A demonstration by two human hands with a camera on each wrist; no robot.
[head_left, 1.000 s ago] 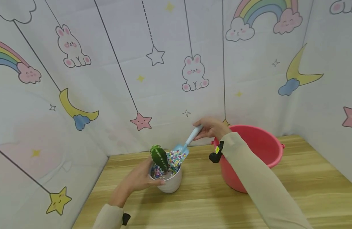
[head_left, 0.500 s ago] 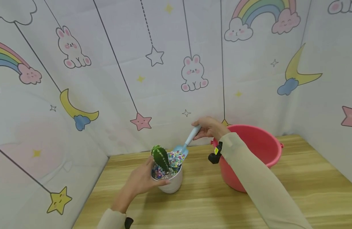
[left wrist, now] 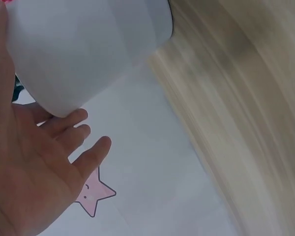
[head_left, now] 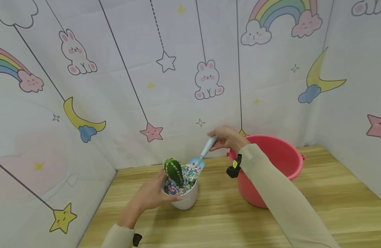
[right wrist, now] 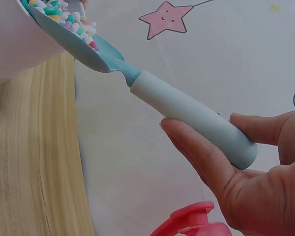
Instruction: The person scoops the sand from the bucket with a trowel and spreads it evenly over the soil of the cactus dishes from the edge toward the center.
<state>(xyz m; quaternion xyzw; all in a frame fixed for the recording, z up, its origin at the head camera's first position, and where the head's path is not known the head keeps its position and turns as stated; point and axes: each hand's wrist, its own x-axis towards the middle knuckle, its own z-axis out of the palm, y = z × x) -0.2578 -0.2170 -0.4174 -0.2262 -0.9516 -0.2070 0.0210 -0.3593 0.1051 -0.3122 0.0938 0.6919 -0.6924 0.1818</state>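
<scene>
A green cactus [head_left: 173, 171] stands in a white pot [head_left: 186, 200] on the table. My left hand [head_left: 150, 193] holds the pot's left side, with the thumb across its front; the left wrist view shows bent fingers by the pot's wall [left wrist: 93, 44]. In my right hand [head_left: 228, 138] is a small light-blue trowel [head_left: 207, 148], pinched by its pale handle [right wrist: 187, 115]. The blade [right wrist: 78, 46] tilts down over the pot's right rim. Colourful pebbles [head_left: 192, 172] lie on the blade and around the cactus. The blade's tip is hidden among them.
A red bucket [head_left: 252, 193] stands to the right, behind my right forearm; its visible inside wall is bare. The wood-grain table [head_left: 221, 213] meets a cartoon-printed white cloth [head_left: 125, 103] close behind the pot.
Pebbles have slid off the trowel and spread over the pot's front, covering a bare patch there. My left thumb has shifted slightly on the pot. The right hand stays nearly still.
</scene>
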